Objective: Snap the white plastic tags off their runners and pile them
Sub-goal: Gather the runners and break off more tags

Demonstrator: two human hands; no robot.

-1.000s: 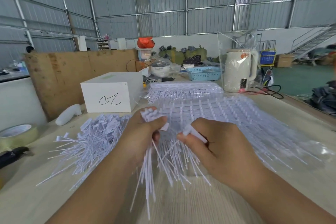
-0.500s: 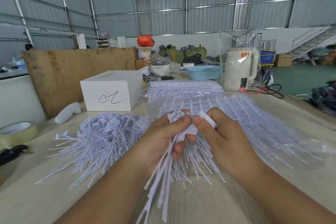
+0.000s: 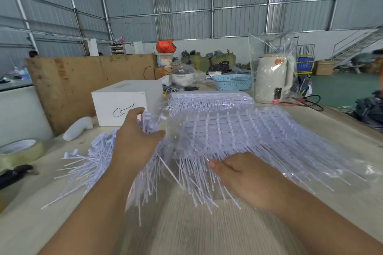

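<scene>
- The left hand [image 3: 136,143] has its grip closed around a bundle of loose tags [image 3: 152,124], heads up, stems trailing down, held just beside the pile of loose tags [image 3: 91,157] on the tabletop [image 3: 207,234].
- The right hand [image 3: 246,180] rests on the stems of the runner sheets [image 3: 238,130]; whether it pinches any I cannot tell.
- Judged step: carrying a freed bundle over to the pile.
- Next move likely calls for loosening the left grip over the pile, then both hands taking up another runner row.
- A white box [image 3: 124,101] stands behind the pile.
</scene>
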